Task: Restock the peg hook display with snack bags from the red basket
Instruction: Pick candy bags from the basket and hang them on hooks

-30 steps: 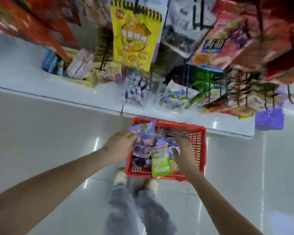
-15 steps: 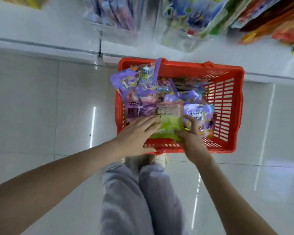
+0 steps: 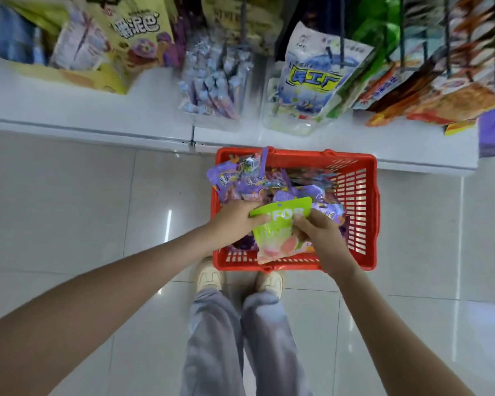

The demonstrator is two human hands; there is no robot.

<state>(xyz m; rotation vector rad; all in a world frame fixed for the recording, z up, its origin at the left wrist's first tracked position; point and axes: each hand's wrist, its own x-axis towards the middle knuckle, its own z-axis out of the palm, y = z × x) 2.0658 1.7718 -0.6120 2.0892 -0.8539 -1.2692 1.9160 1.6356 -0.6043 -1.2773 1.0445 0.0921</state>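
A red basket (image 3: 363,207) stands on the floor against the shelf base, holding several purple snack bags (image 3: 240,181). A green snack bag (image 3: 277,227) with pink fruit printed on it is lifted above the basket's near side. My left hand (image 3: 235,221) grips its top left edge. My right hand (image 3: 320,232) grips its right side. Peg hooks with hanging snack bags (image 3: 312,78) fill the top of the view.
The white shelf base (image 3: 97,121) runs across the view behind the basket. Glossy white floor tiles lie left and right of it. My shoes (image 3: 209,278) and grey trousers stand just behind the basket's near rim.
Both hands have taken hold of the green bag and raised it from the pile, turning its front side up. The camera has tilted back up toward the hanging bags.
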